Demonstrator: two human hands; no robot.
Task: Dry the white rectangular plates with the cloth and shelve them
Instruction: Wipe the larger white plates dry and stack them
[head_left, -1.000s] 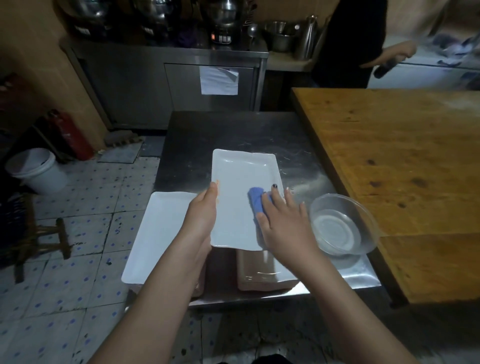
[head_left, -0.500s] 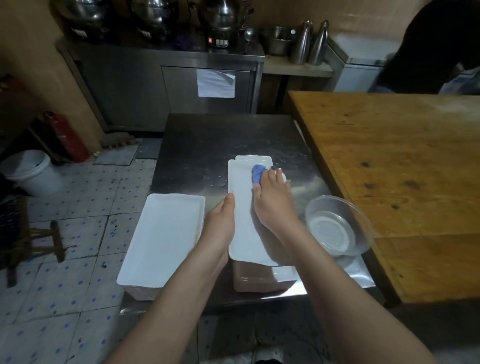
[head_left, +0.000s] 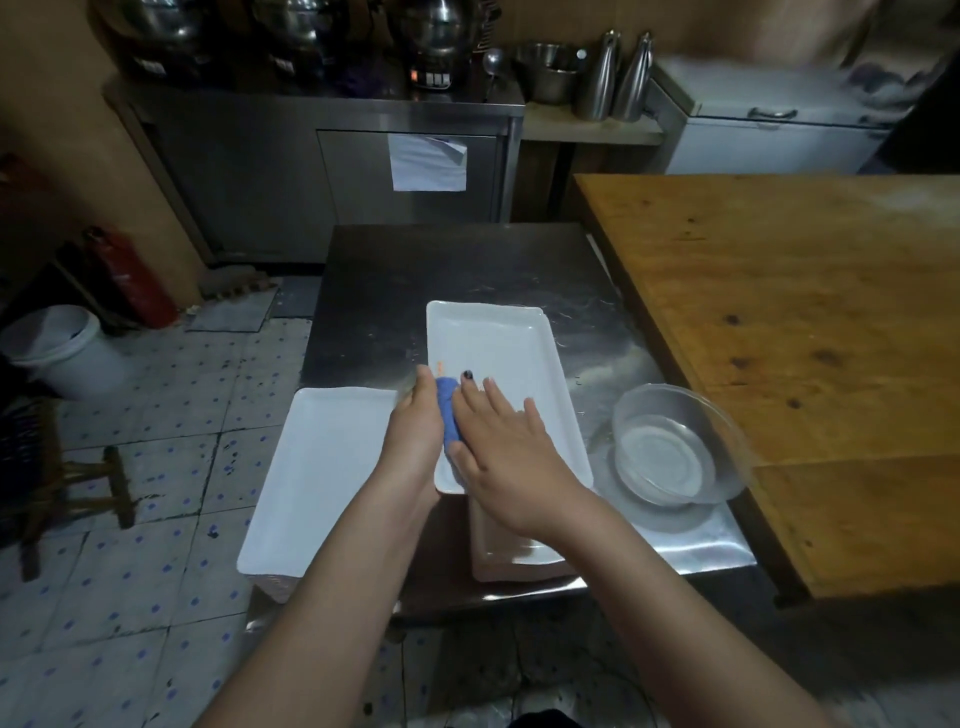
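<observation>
Over steel counter (head_left: 395, 270), white rectangular plate (head_left: 498, 343) gripped at its left edge by left hand (head_left: 415, 431); right hand (head_left: 506, 452), fingers straight and spread, pressing blue cloth (head_left: 448, 410) onto it.

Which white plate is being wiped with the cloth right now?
The right-hand plate, with the blue cloth under the right hand; the left-hand plate has no cloth on it.

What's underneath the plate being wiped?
Below the near end of the plate a stack of what look like more plates pokes out, on the steel table. The plate and the right hand hide how many there are.
</observation>
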